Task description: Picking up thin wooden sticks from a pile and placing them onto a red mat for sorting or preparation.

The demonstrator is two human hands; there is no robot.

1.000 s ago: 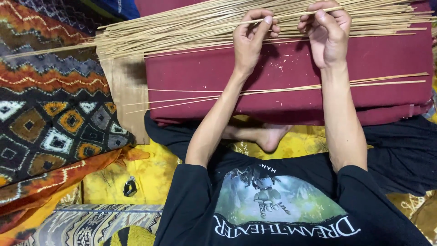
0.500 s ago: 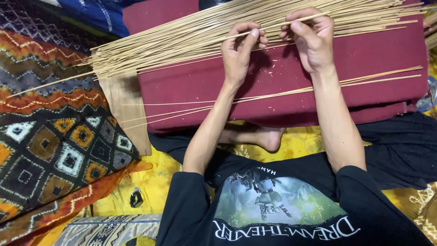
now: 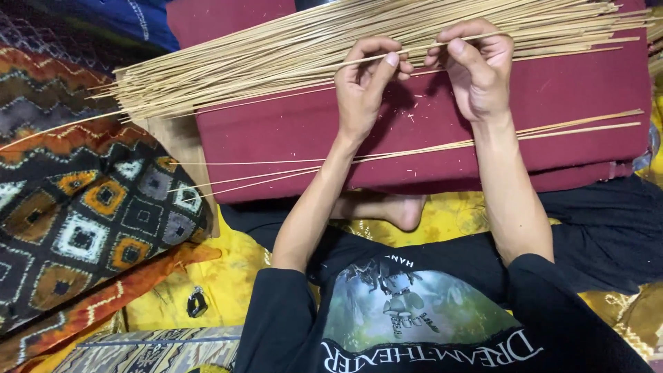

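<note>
My left hand [image 3: 362, 90] and my right hand [image 3: 480, 76] are raised over a maroon cushion [image 3: 559, 103]. Between them they pinch a single thin pale stick [image 3: 421, 53], one hand on each side of its middle. Just behind the hands, a big loose pile of the same thin sticks [image 3: 276, 59] lies across the cushion's far part and fans out to the left. A few separate sticks [image 3: 428, 147] lie along the cushion's near edge, under my forearms.
A patterned pillow [image 3: 90, 207] with squares sits at the left, next to a pale wooden board [image 3: 181, 148] under the cushion's end. My bare foot [image 3: 404, 208] pokes out beneath the cushion. Yellow cloth [image 3: 221, 276] with a small black object [image 3: 197, 302] covers the floor.
Both hands have kept hold of the single stick in about the same spot over the cushion. The view has shifted slightly, and the pile has not visibly changed.
</note>
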